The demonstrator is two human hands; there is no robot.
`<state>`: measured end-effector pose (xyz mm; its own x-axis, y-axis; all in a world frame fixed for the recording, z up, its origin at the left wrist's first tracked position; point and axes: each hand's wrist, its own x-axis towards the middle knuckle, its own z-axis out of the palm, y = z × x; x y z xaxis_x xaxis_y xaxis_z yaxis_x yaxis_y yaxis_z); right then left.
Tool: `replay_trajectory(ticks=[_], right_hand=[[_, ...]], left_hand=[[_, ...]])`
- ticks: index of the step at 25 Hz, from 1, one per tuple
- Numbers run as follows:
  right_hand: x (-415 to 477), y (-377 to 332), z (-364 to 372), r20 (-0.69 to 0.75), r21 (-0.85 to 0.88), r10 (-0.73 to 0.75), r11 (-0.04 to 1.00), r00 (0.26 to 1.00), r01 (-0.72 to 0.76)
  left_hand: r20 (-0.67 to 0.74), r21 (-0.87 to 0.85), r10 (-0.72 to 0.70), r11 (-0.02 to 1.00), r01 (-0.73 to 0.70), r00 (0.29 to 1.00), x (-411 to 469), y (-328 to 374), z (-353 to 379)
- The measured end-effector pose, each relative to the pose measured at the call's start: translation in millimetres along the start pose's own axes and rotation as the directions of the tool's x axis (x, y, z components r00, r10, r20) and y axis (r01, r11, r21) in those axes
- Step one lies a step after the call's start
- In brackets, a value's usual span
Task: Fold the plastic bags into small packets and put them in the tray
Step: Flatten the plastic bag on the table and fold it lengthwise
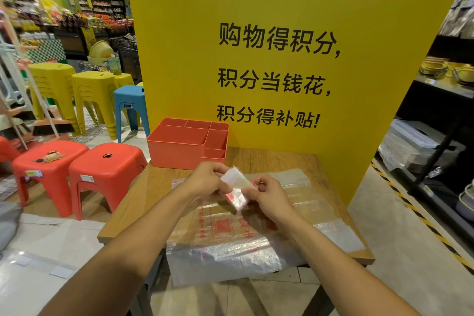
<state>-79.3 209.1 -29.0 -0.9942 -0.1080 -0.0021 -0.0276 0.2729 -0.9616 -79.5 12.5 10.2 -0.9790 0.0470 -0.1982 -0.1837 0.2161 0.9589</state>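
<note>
Two bare forearms reach in from the bottom edge and meet over a small wooden worktop (133,213). Under them a stack of flat, clear plastic bags (230,254) with red print covers most of the worktop, and its near edge hangs over the front.

Above that stack the left hand (205,179) and the right hand (269,195) hold one narrow folded packet (237,185) of the same clear, red-printed plastic. It is lifted off the bags and tilted. The left fingers (218,168) and thumb curl round its upper left part. The right thumb and fingers pinch its lower right edge, so both hands are closed on the packet.

Beyond the hands, at the far left corner of the worktop, stands a coral tray (177,151). It is divided into one large compartment and several small ones along its back and right side.

Just behind it rises a tall yellow board (282,2) with black Chinese lettering.

On the floor to the left, two red stools (105,164) stand beside the worktop, with small items lying on the farther-left one. Farther back are a blue stool (129,100) and stacked yellow stools (92,90), then crowded shop aisles. On the right, dark shelves (436,115) carry wrapped goods and bowls.
</note>
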Motion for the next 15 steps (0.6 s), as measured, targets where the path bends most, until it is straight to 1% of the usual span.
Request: replay_trajectory(ticks=[1,2,3,4,5,7,9,10,11,12,13,14,15], right_hand=[[3,-4,0,-0.041,0.152,0.069,0.986,0.997,-0.062],[6,-8,0,-0.056,0.289,0.136,0.951,0.989,-0.114],[10,-11,-1,-0.053,0.385,0.184,0.911,0.982,-0.15],[16,-13,-2,-0.044,0.434,0.211,0.884,0.976,-0.172],[21,-15,-4,-0.036,0.448,0.225,0.875,0.974,-0.186],[35,-19,-8,-0.046,0.428,0.244,0.881,0.969,-0.201],[54,-22,-14,-0.056,0.399,0.267,0.889,0.962,-0.224],[65,-24,-17,-0.059,0.389,0.285,0.889,0.957,-0.241],[76,-24,-21,-0.065,0.38,0.308,0.887,0.949,-0.262],[88,-25,-24,-0.07,0.377,0.334,0.881,0.94,-0.285],[102,-24,-27,-0.078,0.374,0.36,0.875,0.929,-0.308],[114,-23,-31,-0.098,0.371,0.384,0.87,0.918,-0.324],[127,-21,-33,-0.127,0.366,0.401,0.869,0.907,-0.332]], left_hand=[[-0.015,-0.083,-0.003,0.997,0.001,1.0,4,1,2],[-0.04,-0.154,-0.008,0.988,0.002,0.999,9,2,4],[-0.069,-0.23,-0.024,0.973,0.007,0.997,14,2,6],[-0.101,-0.298,-0.049,0.954,0.017,0.994,19,2,9],[-0.122,-0.361,-0.072,0.932,0.023,0.99,24,2,11],[-0.119,-0.44,-0.081,0.898,0.02,0.99,31,0,16],[-0.136,-0.501,-0.082,0.865,0.003,0.987,40,-3,16],[-0.174,-0.508,-0.083,0.861,-0.017,0.981,44,-6,15],[-0.215,-0.49,-0.085,0.871,-0.033,0.973,48,-7,13],[-0.249,-0.434,-0.079,0.9,-0.038,0.965,50,-9,11],[-0.275,-0.341,-0.052,0.939,-0.047,0.96,51,-12,10],[-0.285,-0.208,0.006,0.976,-0.068,0.959,51,-15,9],[-0.284,-0.019,0.106,0.993,-0.116,0.953,49,-21,7]])
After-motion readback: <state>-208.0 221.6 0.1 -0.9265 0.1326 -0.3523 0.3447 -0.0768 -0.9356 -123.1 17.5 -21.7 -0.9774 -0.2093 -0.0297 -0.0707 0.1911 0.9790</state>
